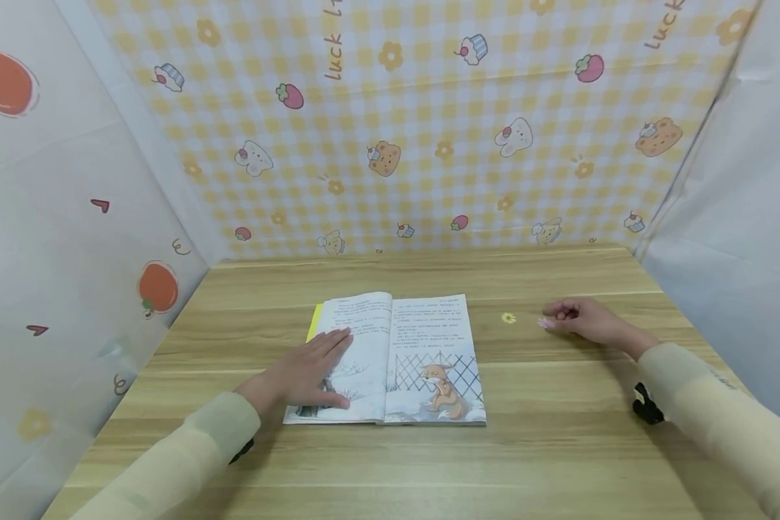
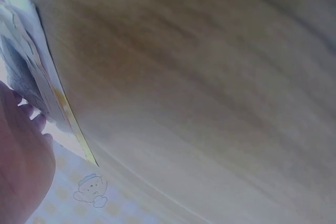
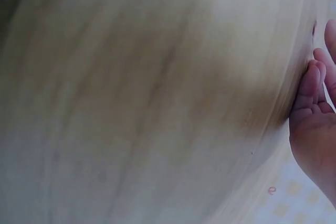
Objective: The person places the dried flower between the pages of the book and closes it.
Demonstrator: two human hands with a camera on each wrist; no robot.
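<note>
the fingers [image 1: 331, 339] of the left hand [image 1: 302, 372] are extended and laid flat on the left page [image 1: 367, 350] of the open book [image 1: 425, 336], with the thumb spread apart; nothing is gripped by them. the fingers of the right hand [image 1: 591, 322] are partly bent, and a small pink flower [image 1: 544, 323] is met at the thumb tip; whether it is pinched or only touched cannot be told. a yellow flower [image 1: 508, 318] is seen on the table [image 1: 546, 433], between the book and the pink flower. the book is placed left of both flowers; an orange animal [image 1: 447, 396] is printed low on its right page, and a yellow strip [image 1: 313, 321] is shown along its left edge. the table is backed by a yellow checked cloth [image 1: 422, 94].
</note>
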